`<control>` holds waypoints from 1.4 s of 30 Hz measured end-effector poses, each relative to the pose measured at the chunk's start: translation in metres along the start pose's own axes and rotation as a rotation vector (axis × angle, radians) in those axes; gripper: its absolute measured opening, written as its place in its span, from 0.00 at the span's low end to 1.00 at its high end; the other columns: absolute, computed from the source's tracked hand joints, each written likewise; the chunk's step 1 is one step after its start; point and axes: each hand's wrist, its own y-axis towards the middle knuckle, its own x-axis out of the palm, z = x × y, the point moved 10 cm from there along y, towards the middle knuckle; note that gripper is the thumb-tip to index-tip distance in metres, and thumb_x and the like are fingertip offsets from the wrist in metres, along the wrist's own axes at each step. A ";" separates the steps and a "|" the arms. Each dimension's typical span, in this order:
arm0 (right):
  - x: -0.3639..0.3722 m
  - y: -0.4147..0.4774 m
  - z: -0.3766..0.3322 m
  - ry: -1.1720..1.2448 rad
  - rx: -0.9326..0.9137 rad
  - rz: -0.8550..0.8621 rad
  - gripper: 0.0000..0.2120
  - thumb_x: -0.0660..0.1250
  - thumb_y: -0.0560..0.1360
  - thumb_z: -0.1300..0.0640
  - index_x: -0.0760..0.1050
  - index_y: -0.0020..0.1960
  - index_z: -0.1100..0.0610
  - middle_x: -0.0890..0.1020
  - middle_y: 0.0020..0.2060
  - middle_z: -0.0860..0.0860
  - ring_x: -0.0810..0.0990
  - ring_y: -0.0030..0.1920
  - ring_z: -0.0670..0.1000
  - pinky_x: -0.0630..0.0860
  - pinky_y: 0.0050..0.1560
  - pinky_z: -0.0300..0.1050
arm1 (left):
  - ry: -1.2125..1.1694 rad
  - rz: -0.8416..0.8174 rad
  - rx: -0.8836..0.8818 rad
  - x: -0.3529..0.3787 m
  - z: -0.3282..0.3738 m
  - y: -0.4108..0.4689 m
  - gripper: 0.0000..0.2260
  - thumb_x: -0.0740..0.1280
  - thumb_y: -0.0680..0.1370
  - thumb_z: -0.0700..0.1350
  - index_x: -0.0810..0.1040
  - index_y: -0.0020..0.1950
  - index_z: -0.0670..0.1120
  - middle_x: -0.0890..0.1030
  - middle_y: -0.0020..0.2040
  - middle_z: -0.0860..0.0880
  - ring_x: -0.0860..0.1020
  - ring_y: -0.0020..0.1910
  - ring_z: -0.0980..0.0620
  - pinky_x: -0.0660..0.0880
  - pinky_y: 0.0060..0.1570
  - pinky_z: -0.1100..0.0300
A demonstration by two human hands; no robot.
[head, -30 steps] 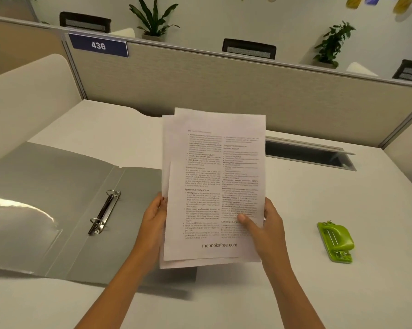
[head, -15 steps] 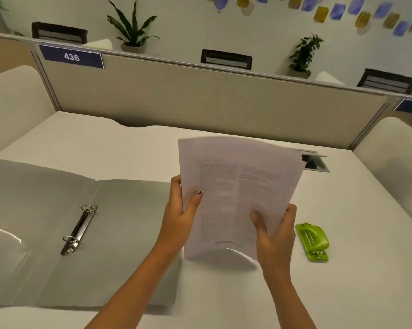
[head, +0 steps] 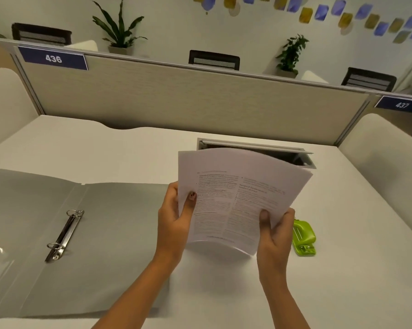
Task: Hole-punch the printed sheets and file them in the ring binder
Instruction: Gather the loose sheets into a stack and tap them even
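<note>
A stack of printed sheets (head: 238, 198) stands tilted with its bottom edge near the white desk. My left hand (head: 176, 214) grips the stack's left edge, thumb on the front page. My right hand (head: 275, 233) holds the lower right corner. A grey ring binder (head: 110, 233) lies open flat on the left, its metal two-ring mechanism (head: 63, 235) closed and holding no paper. A small green hole punch (head: 303, 237) sits on the desk just right of my right hand, partly hidden by it.
An open cable hatch (head: 259, 150) is set in the desk behind the sheets. A beige partition (head: 188, 103) with signs 436 and 437 bounds the desk at the back, with padded side panels left and right. Chairs and potted plants stand beyond.
The sheets have been lowered and leaned back from upright toward the desk, and squared into one stack. My left thumb has come onto the front page. The view has shifted right.
</note>
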 end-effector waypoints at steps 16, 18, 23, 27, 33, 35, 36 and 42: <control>-0.007 -0.026 0.051 -0.064 0.214 -0.014 0.15 0.61 0.80 0.58 0.69 0.65 0.48 0.80 0.54 0.42 0.79 0.52 0.36 0.76 0.46 0.26 | 0.039 0.092 -0.069 0.001 -0.026 -0.019 0.12 0.62 0.76 0.52 0.75 0.57 0.66 0.82 0.51 0.63 0.80 0.53 0.57 0.79 0.44 0.64; -0.011 -0.024 0.054 -0.115 0.228 -0.018 0.13 0.64 0.79 0.56 0.71 0.61 0.46 0.81 0.53 0.41 0.80 0.52 0.39 0.77 0.45 0.27 | 0.029 0.139 -0.081 -0.003 -0.028 -0.017 0.10 0.62 0.77 0.52 0.77 0.57 0.61 0.83 0.50 0.61 0.81 0.51 0.57 0.80 0.45 0.62; -0.024 -0.023 0.065 -0.151 0.318 0.006 0.06 0.71 0.74 0.51 0.75 0.49 0.44 0.84 0.42 0.40 0.83 0.47 0.47 0.75 0.43 0.38 | -0.080 0.277 -0.157 -0.019 -0.035 -0.006 0.07 0.63 0.80 0.48 0.80 0.52 0.53 0.84 0.42 0.53 0.82 0.41 0.53 0.79 0.38 0.61; -0.026 -0.034 0.072 0.172 0.442 0.129 0.20 0.75 0.66 0.50 0.76 0.55 0.53 0.86 0.48 0.49 0.86 0.47 0.52 0.80 0.48 0.41 | -0.232 0.358 -0.267 -0.027 -0.050 -0.005 0.07 0.64 0.80 0.45 0.80 0.51 0.54 0.85 0.44 0.54 0.83 0.43 0.55 0.79 0.43 0.60; 0.014 -0.038 0.062 0.348 0.480 0.032 0.15 0.69 0.74 0.57 0.76 0.61 0.53 0.85 0.53 0.47 0.84 0.52 0.47 0.81 0.48 0.42 | -0.491 0.340 -0.375 -0.013 -0.070 -0.017 0.09 0.64 0.80 0.42 0.80 0.56 0.51 0.85 0.51 0.50 0.84 0.49 0.53 0.80 0.41 0.62; 0.008 -0.031 0.057 0.220 0.432 0.075 0.11 0.69 0.76 0.57 0.77 0.58 0.53 0.85 0.50 0.47 0.84 0.50 0.46 0.80 0.48 0.42 | -0.552 0.331 -0.398 -0.013 -0.074 -0.016 0.10 0.64 0.79 0.42 0.79 0.59 0.48 0.85 0.54 0.48 0.83 0.52 0.51 0.81 0.44 0.59; 0.003 -0.027 0.052 0.165 0.395 0.097 0.09 0.69 0.76 0.57 0.78 0.56 0.52 0.86 0.48 0.45 0.84 0.48 0.44 0.80 0.47 0.40 | -0.572 0.335 -0.405 -0.018 -0.076 -0.014 0.10 0.64 0.79 0.41 0.79 0.59 0.47 0.85 0.54 0.47 0.83 0.53 0.49 0.81 0.44 0.58; -0.024 0.008 0.014 -0.006 0.129 0.132 0.07 0.69 0.75 0.59 0.77 0.48 0.47 0.84 0.42 0.37 0.82 0.43 0.38 0.77 0.38 0.28 | -0.390 0.273 -0.303 -0.087 -0.064 0.025 0.16 0.65 0.78 0.45 0.71 0.65 0.48 0.83 0.54 0.47 0.83 0.48 0.45 0.82 0.37 0.53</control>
